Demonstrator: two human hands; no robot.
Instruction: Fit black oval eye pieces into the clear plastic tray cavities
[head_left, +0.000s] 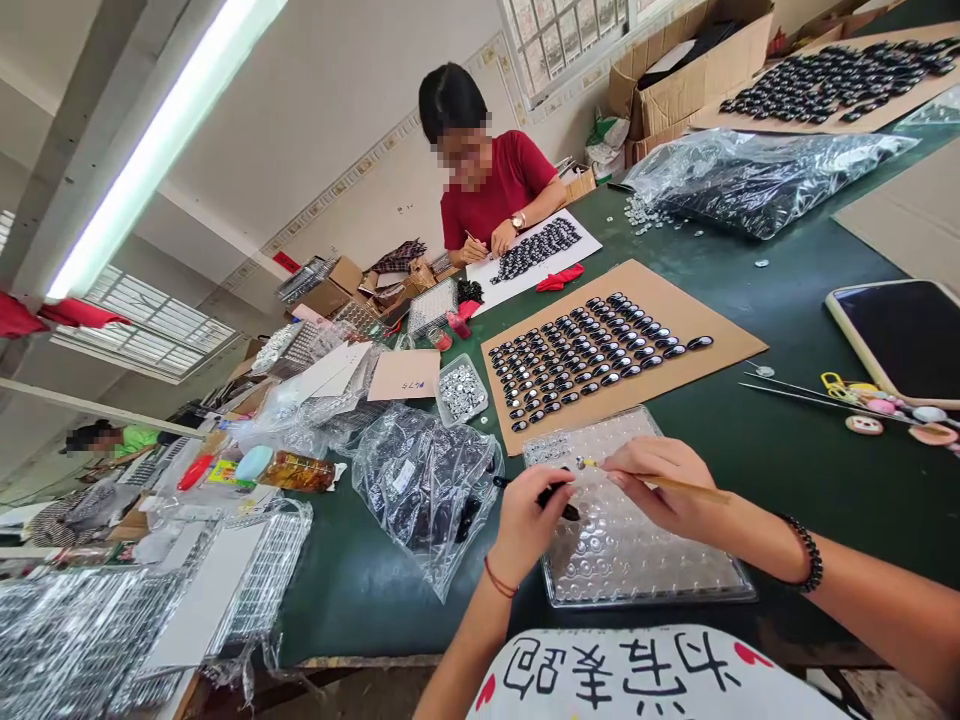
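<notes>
White printed cloth with red hearts (615,672) along the bottom edge of the frame, nearest the camera. Directly beyond, at lower centre: clear plastic tray (652,585) with rows of round recesses, flat on the dark green table (360,615).

Left hand (525,520), lower centre: thumb and fingers pinched together on a black piece (556,490), held over the left part of the tray. Right hand (667,485), right of centre: fingers closed around a thin tan stick (686,486), pointed left toward the black piece. Small bright bit at the stick tip, too small to identify.

Above the tray, centre of frame: brown cardboard sheet (720,350) with rows of glossy black ovals (585,352). To its left: clear container of small shiny discs (461,390). Further down and left: clear bag with black contents (427,490).

Right edge: phone (900,335), with thin metal tweezers (810,395) near its lower end. Upper centre: person in red top (517,175), seen working over a white sheet (585,235).
</notes>
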